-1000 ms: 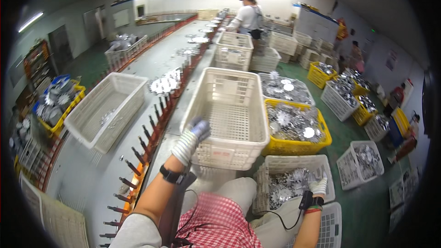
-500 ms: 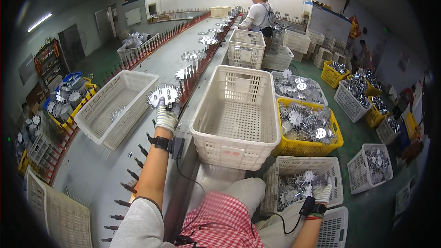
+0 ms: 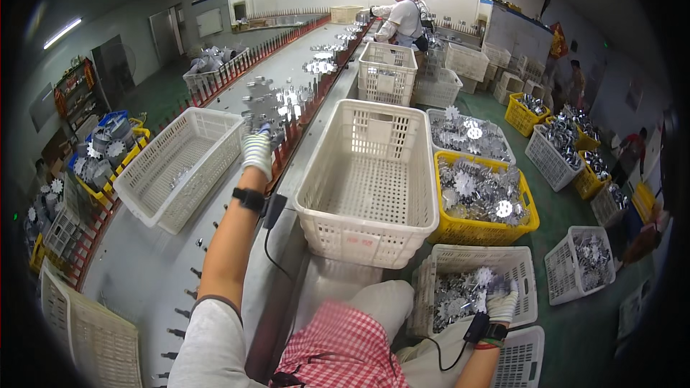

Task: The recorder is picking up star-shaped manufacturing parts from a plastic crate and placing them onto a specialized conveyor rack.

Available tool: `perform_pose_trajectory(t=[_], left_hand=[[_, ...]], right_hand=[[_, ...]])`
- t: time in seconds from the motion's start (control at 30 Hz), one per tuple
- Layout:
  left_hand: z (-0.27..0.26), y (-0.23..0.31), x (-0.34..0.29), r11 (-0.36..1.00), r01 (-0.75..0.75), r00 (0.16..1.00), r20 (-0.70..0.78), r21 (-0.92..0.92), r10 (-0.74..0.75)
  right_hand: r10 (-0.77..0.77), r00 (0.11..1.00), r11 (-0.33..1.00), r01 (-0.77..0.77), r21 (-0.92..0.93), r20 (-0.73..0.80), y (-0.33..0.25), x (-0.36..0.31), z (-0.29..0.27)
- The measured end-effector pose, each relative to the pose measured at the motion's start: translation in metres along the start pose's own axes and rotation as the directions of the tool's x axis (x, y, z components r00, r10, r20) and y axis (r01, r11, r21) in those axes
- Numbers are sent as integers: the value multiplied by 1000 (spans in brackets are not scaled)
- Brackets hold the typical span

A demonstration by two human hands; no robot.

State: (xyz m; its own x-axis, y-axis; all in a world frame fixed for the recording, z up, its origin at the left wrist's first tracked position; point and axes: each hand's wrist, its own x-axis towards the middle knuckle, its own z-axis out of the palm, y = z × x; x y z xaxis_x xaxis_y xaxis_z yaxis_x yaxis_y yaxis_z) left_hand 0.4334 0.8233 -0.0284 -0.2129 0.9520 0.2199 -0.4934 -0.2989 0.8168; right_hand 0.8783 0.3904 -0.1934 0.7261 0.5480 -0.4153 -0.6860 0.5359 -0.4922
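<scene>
My left hand (image 3: 257, 154), in a striped white glove with dark fingertips, reaches over the line. Its fingers are closed at the lower edge of a shiny toothed metal disc (image 3: 257, 100), which is smeared by motion. Close to its right are more toothed discs (image 3: 293, 100) above the row of upright spindles (image 3: 289, 133). My right hand (image 3: 502, 303), gloved the same way, is down in a white crate (image 3: 519, 262) at my right side, against a heap of toothed metal parts (image 3: 460, 298). Its fingertips are blurred, so what they hold is unclear.
A large white crate (image 3: 365, 233) stands before me, beside a yellow crate (image 3: 489, 236) of metal parts. Another white crate (image 3: 147, 208) rests on the grey line bed. Farther along, a co-worker (image 3: 406, 18) stands at the line. More filled crates stand on the green floor.
My left hand has moved slightly, and the disc at it has swung from flat to a blurred, tilted position. Spindles and discs have shifted along the line. The co-worker's arm now reaches left.
</scene>
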Motion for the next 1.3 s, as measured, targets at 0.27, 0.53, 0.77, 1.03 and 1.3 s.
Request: perform_pose_trajectory(t=[0.27,0.53,0.77,1.03,1.3], left_hand=[[1,-43,82,612,-424,850,60,668,523],[47,-31,47,-266,-163,986,148,950,-74],[-24,-52,31,904,-426,849,-358,-33,387],[-46,-46,26,788,343,917,2,-511,-398],[-2,75,-23,965,-98,954,253,-242,160]], right_hand=[[23,998,999,-22,-27,61,11,-8,8],[-29,999,998,30,-57,21,-3,-1,-16],[-1,999,999,-1,-32,-49,6,7,1],[45,996,999,-44,-25,81,13,17,-9],[74,906,971,31,-239,418,19,8,-7]])
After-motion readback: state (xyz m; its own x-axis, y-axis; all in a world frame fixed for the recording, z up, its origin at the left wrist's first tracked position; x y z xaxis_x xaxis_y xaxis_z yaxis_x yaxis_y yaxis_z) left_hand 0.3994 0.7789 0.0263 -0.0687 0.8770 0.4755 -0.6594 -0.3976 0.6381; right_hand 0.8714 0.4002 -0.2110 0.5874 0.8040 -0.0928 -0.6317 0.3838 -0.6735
